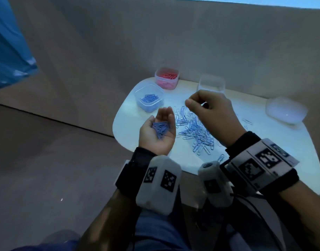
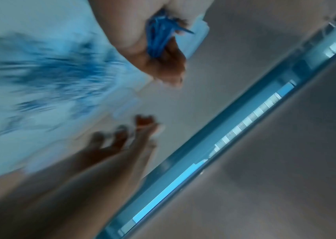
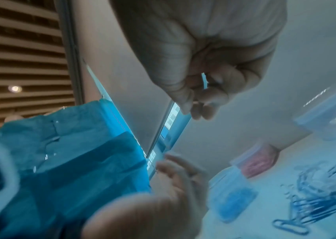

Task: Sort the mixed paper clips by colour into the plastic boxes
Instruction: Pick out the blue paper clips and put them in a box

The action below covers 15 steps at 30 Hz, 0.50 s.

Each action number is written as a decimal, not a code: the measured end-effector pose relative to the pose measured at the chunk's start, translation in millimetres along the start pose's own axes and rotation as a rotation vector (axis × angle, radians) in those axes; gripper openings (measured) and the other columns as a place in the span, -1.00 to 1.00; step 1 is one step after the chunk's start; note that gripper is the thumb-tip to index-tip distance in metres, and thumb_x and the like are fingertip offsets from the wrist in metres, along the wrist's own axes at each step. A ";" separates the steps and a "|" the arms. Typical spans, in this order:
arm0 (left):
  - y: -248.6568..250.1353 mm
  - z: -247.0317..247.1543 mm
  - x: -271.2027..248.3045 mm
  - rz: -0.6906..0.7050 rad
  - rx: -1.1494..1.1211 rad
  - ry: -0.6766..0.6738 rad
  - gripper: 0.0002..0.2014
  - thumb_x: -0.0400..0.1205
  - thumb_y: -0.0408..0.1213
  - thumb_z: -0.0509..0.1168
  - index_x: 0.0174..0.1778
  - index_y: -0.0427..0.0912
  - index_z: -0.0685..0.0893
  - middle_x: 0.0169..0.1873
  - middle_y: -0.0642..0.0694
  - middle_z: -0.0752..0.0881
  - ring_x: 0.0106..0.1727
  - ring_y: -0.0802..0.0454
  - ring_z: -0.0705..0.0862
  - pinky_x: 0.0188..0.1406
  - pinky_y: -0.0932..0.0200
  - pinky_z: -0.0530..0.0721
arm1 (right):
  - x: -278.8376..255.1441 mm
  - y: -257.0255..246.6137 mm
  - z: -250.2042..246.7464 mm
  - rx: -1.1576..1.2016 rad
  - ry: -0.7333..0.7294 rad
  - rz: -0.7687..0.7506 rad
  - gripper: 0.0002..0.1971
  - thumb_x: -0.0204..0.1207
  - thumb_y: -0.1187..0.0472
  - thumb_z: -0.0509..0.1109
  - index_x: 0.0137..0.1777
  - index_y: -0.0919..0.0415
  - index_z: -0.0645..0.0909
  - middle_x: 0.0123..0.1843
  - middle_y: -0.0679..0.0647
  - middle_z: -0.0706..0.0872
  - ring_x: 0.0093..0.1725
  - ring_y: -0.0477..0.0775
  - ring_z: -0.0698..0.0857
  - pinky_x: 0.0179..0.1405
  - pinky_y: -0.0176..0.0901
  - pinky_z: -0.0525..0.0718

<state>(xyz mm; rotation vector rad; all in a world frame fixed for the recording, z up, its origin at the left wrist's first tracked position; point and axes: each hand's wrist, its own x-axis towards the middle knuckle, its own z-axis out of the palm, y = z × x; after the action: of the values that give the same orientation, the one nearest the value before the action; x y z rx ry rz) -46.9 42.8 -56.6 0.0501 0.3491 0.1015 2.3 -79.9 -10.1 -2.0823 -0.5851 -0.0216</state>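
My left hand (image 1: 161, 115) is palm up and cupped over the table's left edge, its fingers curled round a bunch of blue paper clips (image 1: 160, 128). The left wrist view shows the same blue clips (image 2: 158, 38) in the palm, blurred. Above the mixed pile of blue and pale clips (image 1: 195, 131), my right hand (image 1: 191, 103) is raised with curled fingers. In the right wrist view it pinches a single light-blue clip (image 3: 204, 80). A clear box with blue clips (image 1: 149, 98) stands just beyond my left hand. A box of pink clips (image 1: 166, 77) stands behind it.
An empty clear box (image 1: 211, 84) stands at the back behind my right hand. A translucent lid or box (image 1: 286, 109) lies at the right. A few stray clips (image 1: 247, 121) lie near it. The white table (image 1: 264, 145) has rounded corners; a wall rises close behind.
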 end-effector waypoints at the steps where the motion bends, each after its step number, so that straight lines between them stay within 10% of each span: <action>1: 13.3 10.3 5.2 -0.019 0.070 0.008 -0.64 0.58 -0.36 0.06 -0.52 -0.33 0.57 -0.64 -0.11 0.58 -0.67 0.03 0.62 -0.77 0.37 0.53 | -0.2 2.2 -1.8 -0.003 0.011 0.012 -0.86 0.54 0.21 0.36 -0.23 0.20 0.65 -0.41 -0.21 0.57 -0.48 -0.43 0.51 -0.42 -0.62 0.38; 7: 80.4 74.8 67.5 0.099 1.002 -0.104 -0.47 0.73 -0.11 -0.07 -0.61 -0.08 0.40 -0.77 0.10 0.27 -0.82 0.24 0.18 -0.86 0.47 0.03 | -9.4 14.1 -5.0 0.000 -0.054 0.042 -0.80 0.56 0.17 0.35 -0.24 0.26 0.65 -0.36 -0.13 0.64 -0.47 -0.31 0.50 -0.43 -0.53 0.39; 15: 93.6 64.4 106.2 0.275 1.996 0.008 -0.63 0.74 -0.19 0.04 -0.39 -0.15 0.50 -0.48 -0.04 0.52 -0.50 0.12 0.50 -0.48 0.31 0.44 | -11.2 27.8 -26.0 -0.002 -0.055 0.069 -0.81 0.55 0.20 0.35 -0.23 0.26 0.66 -0.38 -0.04 0.65 -0.48 -0.19 0.47 -0.47 -0.51 0.40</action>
<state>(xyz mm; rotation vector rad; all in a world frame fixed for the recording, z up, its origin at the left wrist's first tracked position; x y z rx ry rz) 66.0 145.3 -25.9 2.0735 0.3282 -0.0118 9.3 -117.6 -20.3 -2.1088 -0.5465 0.0746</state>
